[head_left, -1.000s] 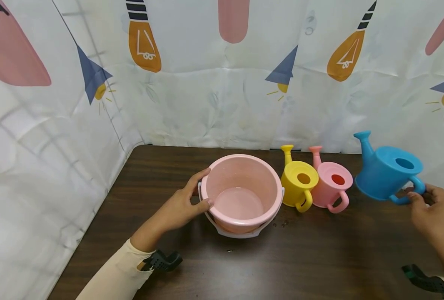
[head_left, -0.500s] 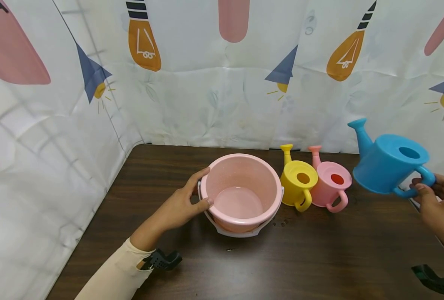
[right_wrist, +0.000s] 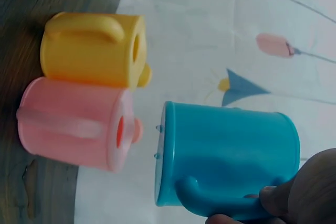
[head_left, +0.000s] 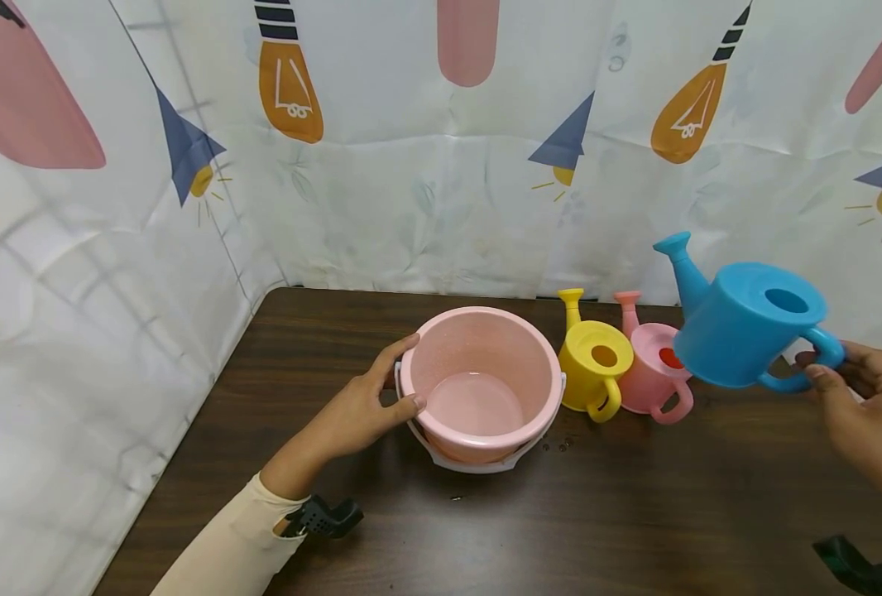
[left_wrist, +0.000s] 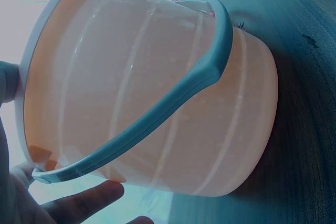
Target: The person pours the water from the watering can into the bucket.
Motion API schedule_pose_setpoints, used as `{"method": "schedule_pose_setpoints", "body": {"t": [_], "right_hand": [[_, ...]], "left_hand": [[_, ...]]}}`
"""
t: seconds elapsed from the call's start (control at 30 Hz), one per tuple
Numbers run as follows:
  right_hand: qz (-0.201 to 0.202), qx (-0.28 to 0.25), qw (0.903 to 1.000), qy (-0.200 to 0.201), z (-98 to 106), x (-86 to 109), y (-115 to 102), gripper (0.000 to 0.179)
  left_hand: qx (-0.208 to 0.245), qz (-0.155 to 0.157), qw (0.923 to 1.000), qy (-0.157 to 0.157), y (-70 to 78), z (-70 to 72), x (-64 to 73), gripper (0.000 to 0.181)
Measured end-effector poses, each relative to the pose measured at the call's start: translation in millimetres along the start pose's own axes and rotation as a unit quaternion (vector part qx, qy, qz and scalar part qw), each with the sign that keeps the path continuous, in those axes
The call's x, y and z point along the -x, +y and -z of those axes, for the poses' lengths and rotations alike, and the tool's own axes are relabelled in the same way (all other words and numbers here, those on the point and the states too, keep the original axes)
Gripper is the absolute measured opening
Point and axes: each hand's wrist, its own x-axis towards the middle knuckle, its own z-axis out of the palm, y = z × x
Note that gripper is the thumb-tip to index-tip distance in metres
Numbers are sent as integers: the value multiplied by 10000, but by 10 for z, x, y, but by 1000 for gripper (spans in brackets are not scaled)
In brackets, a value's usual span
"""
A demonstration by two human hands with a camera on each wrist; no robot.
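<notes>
My left hand [head_left: 370,411] holds the pink bucket [head_left: 481,443] at its left rim, thumb on the near rim and forefinger farther back. In the left wrist view the bucket's pale handle [left_wrist: 152,116] hangs down across its side. My right hand [head_left: 869,406] grips the handle of a blue watering can [head_left: 750,323], raised off the table with its spout pointing up and left. Small drops cling to its base in the right wrist view. A yellow watering can [head_left: 582,385] stands right of the bucket, beside a pink watering can [head_left: 644,385], which the blue one partly covers.
All stand on a dark wood-grain table [head_left: 560,530]. Small drops [head_left: 563,444] lie on it near the yellow can. A white printed cloth [head_left: 411,207] hangs behind and along the left side.
My right hand has raised the blue watering can, first drifting right, then coming back left, where it now overlaps the pink can. My left hand and the bucket have stayed put.
</notes>
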Motion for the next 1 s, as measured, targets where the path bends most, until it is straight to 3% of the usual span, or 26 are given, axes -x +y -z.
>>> {"method": "schedule_pose_setpoints", "body": {"t": [0.1, 0.27, 0.6, 1.0], "right_hand": [[149, -133, 9997, -129, -2, 5, -71, 32], [37, -111, 9988, -484, 4, 33, -173, 36], [-164, 572, 9935, -972, -17, 59, -357, 42], [150, 730, 9889, -1282, -32, 88, -518, 44]], "left_hand": [[2, -15, 10000, -11, 5, -1, 1, 80], [-25, -27, 10000, -17, 3, -1, 1, 80], [-80, -14, 10000, -3, 12, -8, 2, 81], [-90, 19, 10000, 13, 29, 0, 9, 80]]}}
